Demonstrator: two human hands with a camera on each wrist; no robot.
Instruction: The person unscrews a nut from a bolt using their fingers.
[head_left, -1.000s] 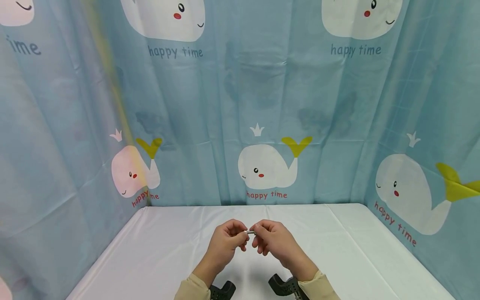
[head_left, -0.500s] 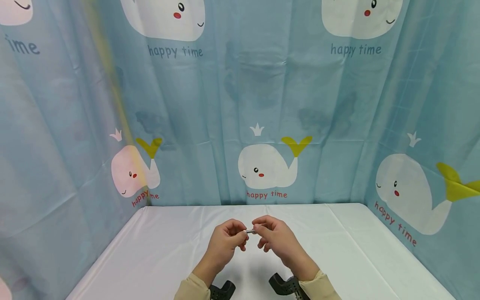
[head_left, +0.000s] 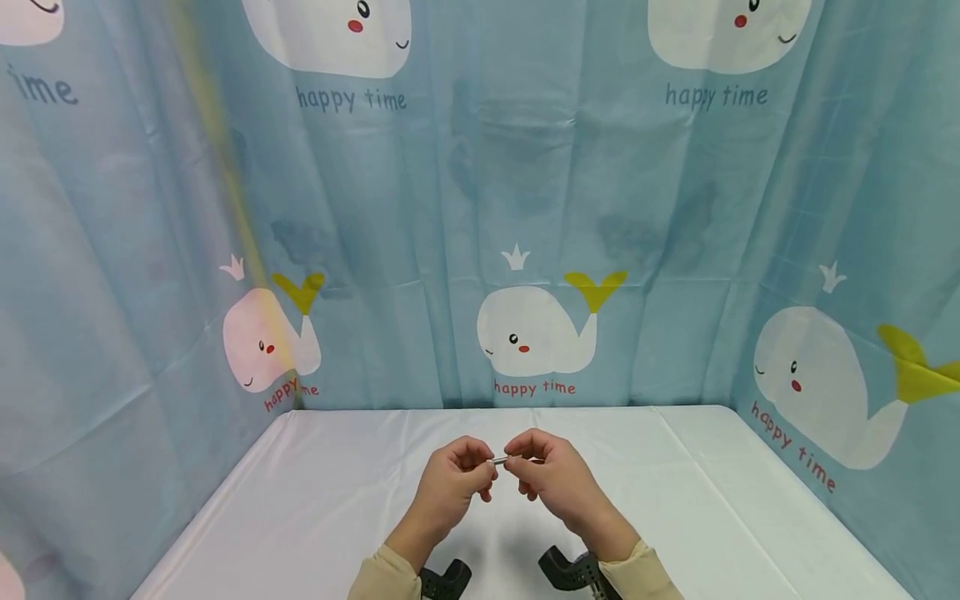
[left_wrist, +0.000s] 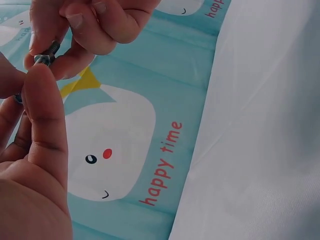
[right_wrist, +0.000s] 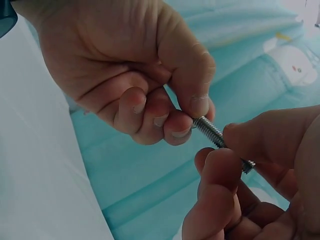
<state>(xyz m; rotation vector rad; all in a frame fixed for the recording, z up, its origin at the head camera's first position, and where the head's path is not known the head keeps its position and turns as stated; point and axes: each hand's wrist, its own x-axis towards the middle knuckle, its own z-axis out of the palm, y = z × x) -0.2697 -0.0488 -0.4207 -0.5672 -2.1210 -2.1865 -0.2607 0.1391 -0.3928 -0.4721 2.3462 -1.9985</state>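
Threaded bolt (right_wrist: 211,132) raised above white worktop (head_left: 300,508); long axis runs crosswise, hand to hand. Left hand (head_left: 446,483) pinches towards one end, right hand (head_left: 553,479) pinches the other; neither nearer.

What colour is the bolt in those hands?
Silvery grey: the bolt shows best in the right wrist view.
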